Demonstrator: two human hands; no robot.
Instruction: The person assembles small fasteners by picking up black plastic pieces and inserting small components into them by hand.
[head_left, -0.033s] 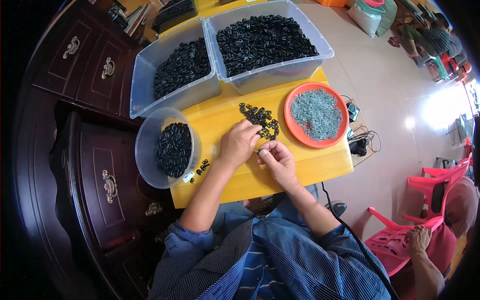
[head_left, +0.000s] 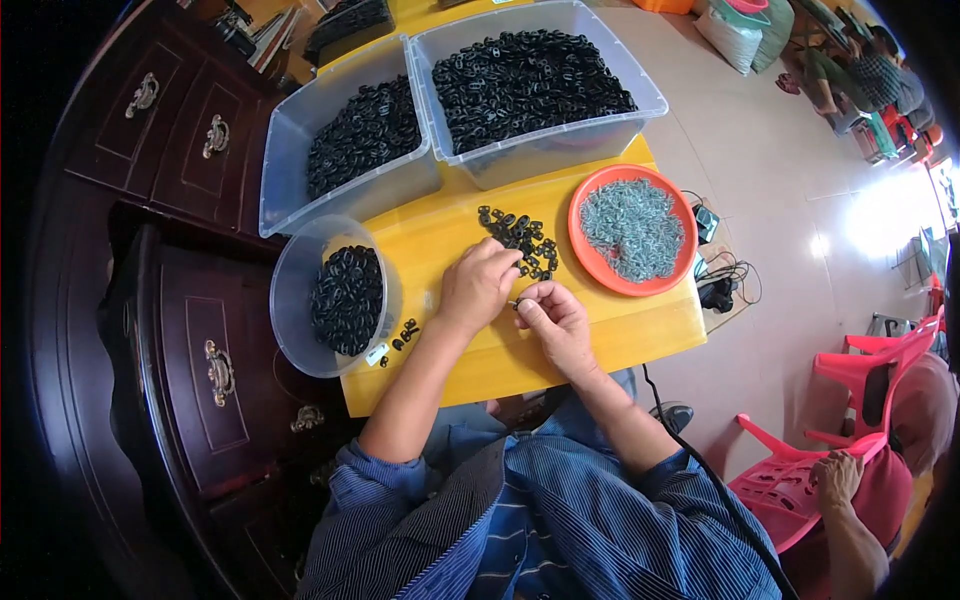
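Left of the red plate [head_left: 577, 225], the right hand [head_left: 560, 325] pinches 1 small dark piece [head_left: 516, 303]; the left hand [head_left: 478, 285], grip curled, reaches loose black pieces [head_left: 523, 233], its hold impossible to tell.

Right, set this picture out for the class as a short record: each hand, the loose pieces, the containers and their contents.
Left hand: beside the loose pile, grip unclear
Right hand: pinching a small item, too small to identify
Loose pile: black pieces on the yellow table
Orange dish: small silvery pieces
Round clear tub: black pieces
Two rectangular clear bins: black pieces
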